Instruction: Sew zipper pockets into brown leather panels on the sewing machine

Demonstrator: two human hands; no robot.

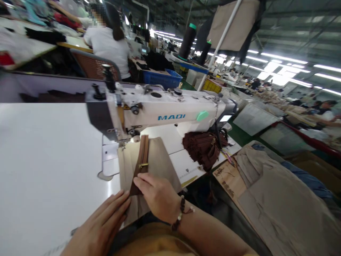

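A brown zipper (144, 153) with a brass-coloured pull lies lengthwise on a beige fabric panel (162, 163). My right hand (160, 195) pinches the zipper's near end between thumb and fingers. Flat beside that end rests my left hand (103, 220), fingers stretched out, its fingertips at the fabric's left edge. The panel's far left corner reaches the needle area of a white sewing machine (170, 113). What lies under my right palm is hidden.
A pile of dark brown zippers (202, 145) sits on the machine table (53, 160) at right. Beyond it, more beige fabric pieces (287, 206) lie on a wooden board (229, 177). Thread cones (188, 41) stand behind the machine. A person in white (109, 51) sits further back.
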